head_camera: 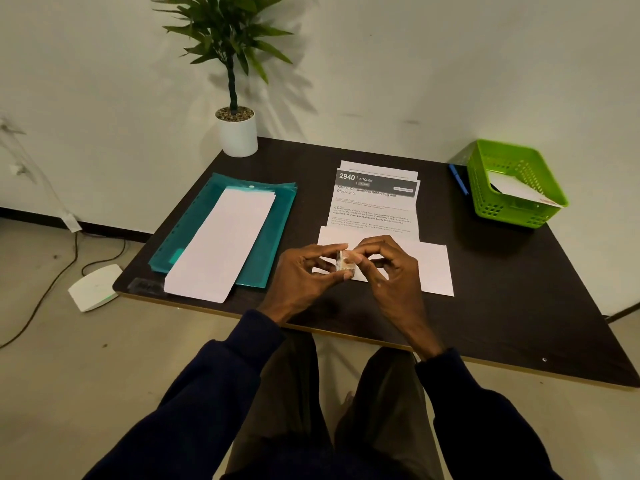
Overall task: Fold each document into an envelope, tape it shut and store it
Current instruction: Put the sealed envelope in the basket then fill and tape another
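Observation:
A small roll of tape [344, 261] is held between both hands above a white envelope [431, 268] lying on the dark table [502, 282]. My left hand [304, 275] grips the roll from the left. My right hand [388, 268] pinches it at its right edge with thumb and fingertips. Printed documents [375, 199] headed "2940 KITCHEN" lie stacked just behind the envelope. On the left, several long white envelopes [221, 244] rest on a teal plastic folder [273, 216]. A green basket [516, 181] at the right rear holds a white envelope [516, 190].
A potted plant in a white pot [238, 133] stands at the table's back left corner. A blue pen [459, 178] lies left of the basket. On the floor to the left are a white device [95, 287] and cables [45, 292].

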